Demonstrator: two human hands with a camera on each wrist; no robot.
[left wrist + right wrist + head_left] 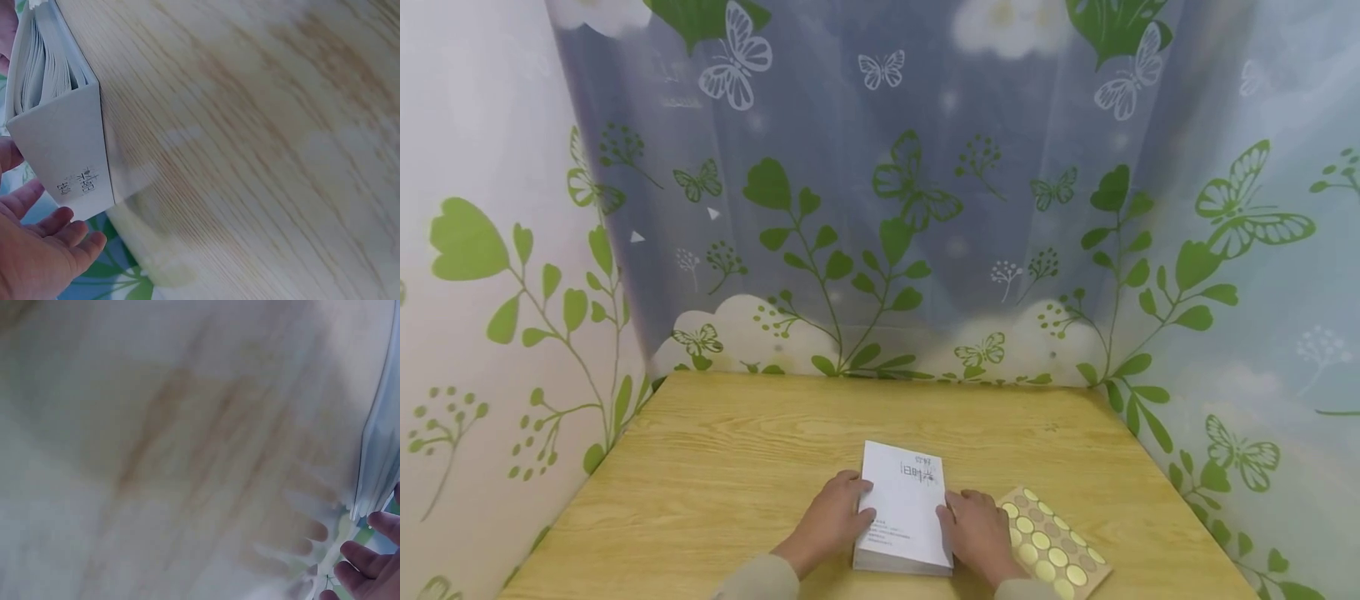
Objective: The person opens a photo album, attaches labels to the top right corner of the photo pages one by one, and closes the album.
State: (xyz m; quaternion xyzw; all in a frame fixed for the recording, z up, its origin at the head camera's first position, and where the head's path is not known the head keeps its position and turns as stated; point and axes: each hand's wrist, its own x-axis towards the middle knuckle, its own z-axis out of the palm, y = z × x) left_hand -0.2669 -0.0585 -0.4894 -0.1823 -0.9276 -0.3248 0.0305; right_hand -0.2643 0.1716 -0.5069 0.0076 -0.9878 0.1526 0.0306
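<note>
A thick white photo album, with dark lettering on its cover, lies flat near the table's front. My left hand holds its left edge, the thumb on the cover. On the opposite edge my right hand grips it with the thumb on top. The left wrist view shows the album's lettered spine and fanned pages, with the left hand beside the spine and its outer fingers spread. In the right wrist view the right hand is partly cut off, close to the album's page side.
A sheet of round gold stickers lies just right of the right hand, partly covered by it. The wood-grain table extends behind the album. Patterned curtains with green leaves and butterflies enclose its back and sides.
</note>
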